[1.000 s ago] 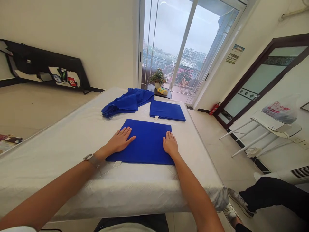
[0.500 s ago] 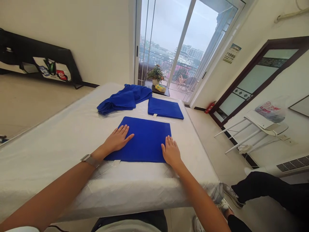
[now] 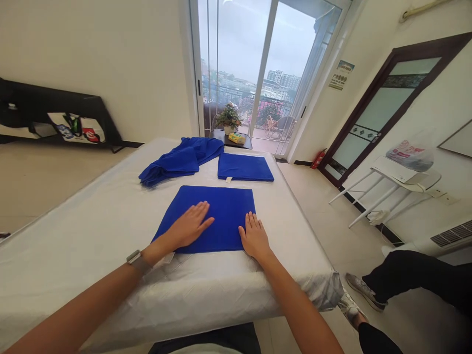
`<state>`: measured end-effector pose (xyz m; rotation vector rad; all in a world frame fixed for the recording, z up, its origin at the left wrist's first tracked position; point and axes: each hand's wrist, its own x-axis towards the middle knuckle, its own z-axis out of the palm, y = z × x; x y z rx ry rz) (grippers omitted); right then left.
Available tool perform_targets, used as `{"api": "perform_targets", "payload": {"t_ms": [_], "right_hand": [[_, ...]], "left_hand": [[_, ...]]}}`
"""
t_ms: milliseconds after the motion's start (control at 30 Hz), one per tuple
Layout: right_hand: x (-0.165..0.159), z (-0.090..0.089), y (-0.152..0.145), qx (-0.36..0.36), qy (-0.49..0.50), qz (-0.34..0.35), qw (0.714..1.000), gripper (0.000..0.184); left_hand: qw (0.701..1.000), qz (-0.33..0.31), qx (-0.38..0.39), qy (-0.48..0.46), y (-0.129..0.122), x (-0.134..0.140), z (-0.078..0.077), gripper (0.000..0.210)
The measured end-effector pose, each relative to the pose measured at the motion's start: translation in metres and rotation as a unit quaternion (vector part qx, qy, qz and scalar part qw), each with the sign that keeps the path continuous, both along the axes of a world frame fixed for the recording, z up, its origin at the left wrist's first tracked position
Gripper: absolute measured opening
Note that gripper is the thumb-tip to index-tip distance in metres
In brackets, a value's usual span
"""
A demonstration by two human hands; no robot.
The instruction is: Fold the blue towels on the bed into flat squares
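Observation:
A folded blue cloth lies flat on the covered table in front of me. My left hand rests palm down on its left half, fingers stretched out. At the right edge, my right hand also lies flat with straight fingers, partly on the cloth. Neither hand grips anything. Behind it sits a second folded blue cloth with a small white tag at its near edge. To the left of that is a rumpled heap of blue cloth.
Beyond the table's far end, a small dark stand holds a potted plant and a yellow packet. At the right stand a white chair with a plastic bag and a fire extinguisher. Another person's legs show at lower right.
My left hand has slid rightward from the left edge onto the middle of the cloth. The right hand stays at the right edge. The view has shifted slightly.

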<state>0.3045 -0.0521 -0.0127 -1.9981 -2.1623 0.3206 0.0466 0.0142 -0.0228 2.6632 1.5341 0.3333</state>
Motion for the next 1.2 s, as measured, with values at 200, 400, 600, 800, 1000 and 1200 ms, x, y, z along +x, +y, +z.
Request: {"api": "perform_targets", "payload": {"t_ms": [200,400,600,800,1000,1200], "right_hand": [[0.001,-0.002,0.0,0.021,-0.016,0.008,1.0,0.062],[0.002,-0.004,0.001,0.029,-0.009,0.01,0.999,0.063],[0.002,-0.004,0.001,0.015,-0.001,0.0,1.0,0.064],[0.002,-0.001,0.001,-0.001,-0.004,0.004,1.0,0.065],[0.006,0.011,-0.017,0.083,-0.035,0.012,0.996,0.053],[0.018,0.011,-0.059,0.141,0.048,0.018,0.989,0.023]], "left_hand": [[0.988,-0.149,0.006,-0.03,-0.025,0.099,0.0,0.074],[0.991,-0.132,-0.02,-0.029,-0.026,0.097,-0.01,0.074],[0.993,-0.108,-0.039,0.004,-0.041,0.007,-0.011,0.068],[0.997,-0.07,-0.015,0.015,-0.072,-0.059,-0.019,0.061],[0.999,-0.052,-0.013,-0.006,-0.084,-0.055,-0.011,0.053],[0.996,-0.03,0.012,-0.08,-0.086,-0.056,-0.009,0.048]]}}
